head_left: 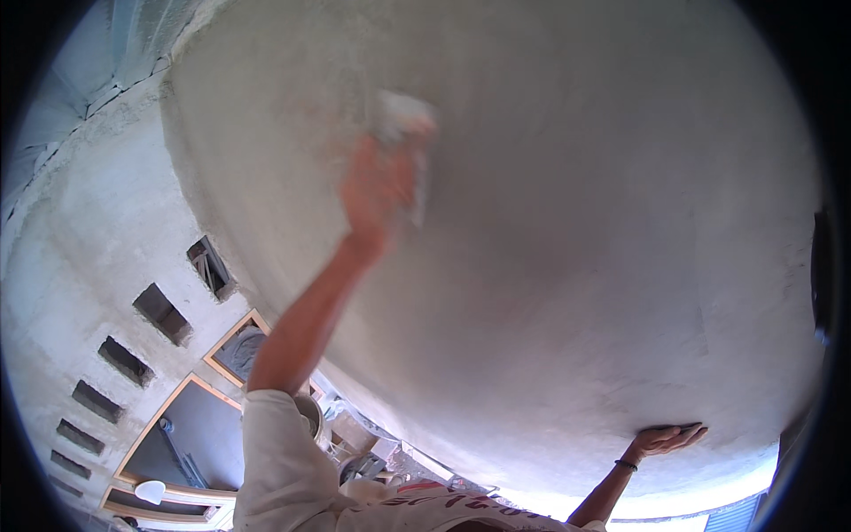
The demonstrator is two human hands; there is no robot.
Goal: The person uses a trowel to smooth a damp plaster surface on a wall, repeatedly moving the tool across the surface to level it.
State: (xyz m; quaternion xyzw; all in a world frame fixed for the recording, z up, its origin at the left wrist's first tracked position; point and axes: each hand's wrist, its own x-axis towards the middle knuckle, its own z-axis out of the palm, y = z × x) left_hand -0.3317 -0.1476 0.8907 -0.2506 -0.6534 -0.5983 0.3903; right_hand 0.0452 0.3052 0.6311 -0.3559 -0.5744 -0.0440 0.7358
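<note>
My left hand (pixel 379 191) is raised against the broad grey plastered wall (pixel 567 222) and smeared by motion. It grips a pale flat tool that looks like a plastering trowel (pixel 408 111), whose long edge runs beside the fingers along the plaster. Blur hides the tool's exact shape and the grip. Low on the right, my right hand (pixel 667 439) rests on the same wall with fingers stretched out, a dark band around its wrist. A narrow dark patch shows along those fingers; whether it is shadow or an object cannot be told.
On the left stands a whitish wall (pixel 89 230) with a row of dark rectangular openings (pixel 162 314) and wood-framed recesses (pixel 191 381). Below my left arm are a bucket (pixel 308 412) and scattered materials. Translucent sheeting (pixel 97 62) hangs at the upper left.
</note>
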